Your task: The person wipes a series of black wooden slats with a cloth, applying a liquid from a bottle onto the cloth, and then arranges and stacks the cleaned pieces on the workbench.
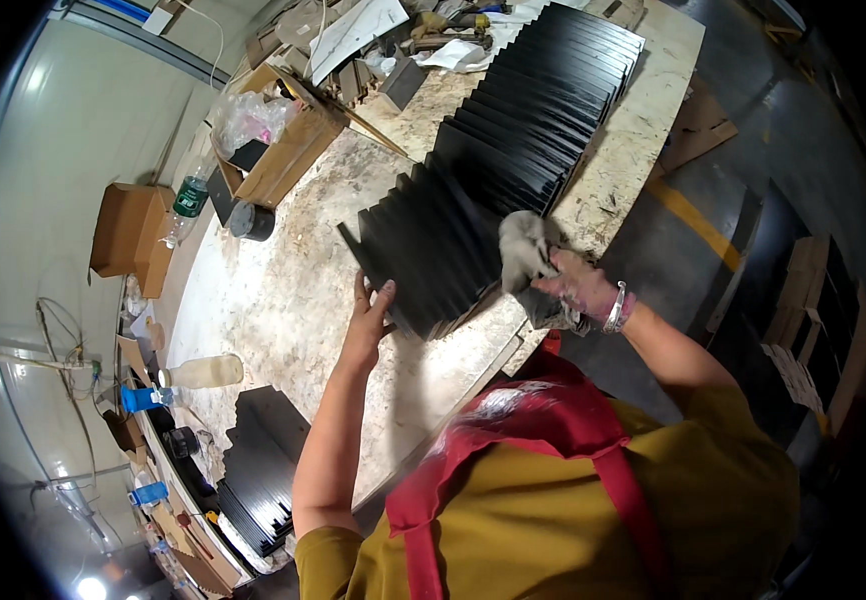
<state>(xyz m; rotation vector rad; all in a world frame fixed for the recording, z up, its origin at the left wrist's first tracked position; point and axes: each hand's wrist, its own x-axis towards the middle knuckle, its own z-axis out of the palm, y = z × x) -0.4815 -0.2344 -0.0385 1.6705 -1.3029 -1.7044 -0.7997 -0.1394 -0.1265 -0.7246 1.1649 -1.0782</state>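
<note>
- As you look down over the stained white bench point(293, 275), an open brown box point(131, 235) sits at its far-left edge, just beside a clear bottle with a green label point(190, 197).
- Nearer you on that side: a bottle of pale contents point(203, 371); cannot tell whether it stands or lies.
- Next, close to your left forearm, a small fanned stack of dark panels point(265, 455).
- Farther off, a dark round cup point(251, 220) near a carton point(298, 150) that holds crumpled clear plastic.
- Your left hand point(368, 320) is at the left end of the near row of black panels point(423, 250). Grip: thumb and fingers apart, at the edge; cannot tell whether they clamp a panel.
- Near row: panels on the bench, close together, front edges toward you, between your two hands.
- Far row of black panels point(553, 95): continues from it up and to the right, glossy, along the bench.
- Grey cloth point(525, 250): bunched at the near row's right end.
- Your right hand point(581, 285): grip closed on the cloth, silvery bracelet point(616, 308) at the wrist.
- Far right, wooden pallet point(803, 290), well apart from the bench.
</note>
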